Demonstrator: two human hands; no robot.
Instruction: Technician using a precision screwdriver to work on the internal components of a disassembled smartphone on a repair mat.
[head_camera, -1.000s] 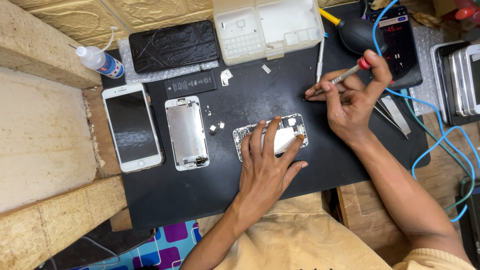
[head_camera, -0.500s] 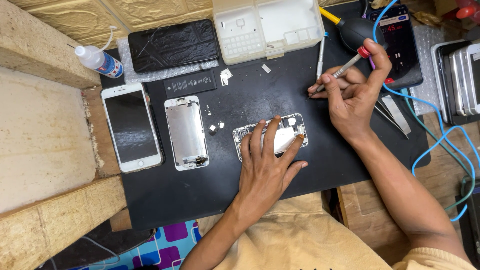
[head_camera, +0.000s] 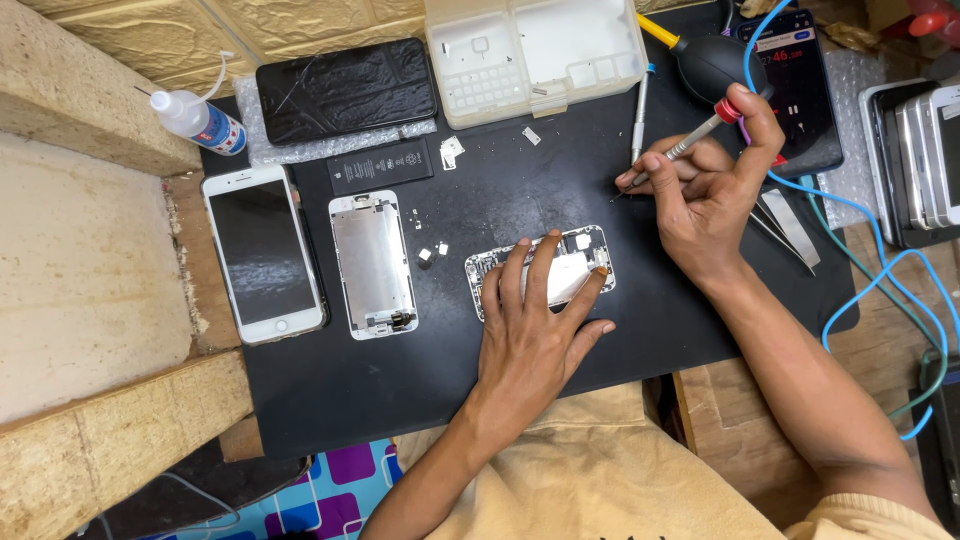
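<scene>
Here the left hand (head_camera: 535, 335) lies flat, fingers spread, pressing the opened phone body (head_camera: 540, 268) at the mat's (head_camera: 400, 400) centre. At two o'clock from it, the right hand (head_camera: 705, 195) pinches a screwdriver (head_camera: 690, 145), fingers closed around it, tip touching the mat.
</scene>
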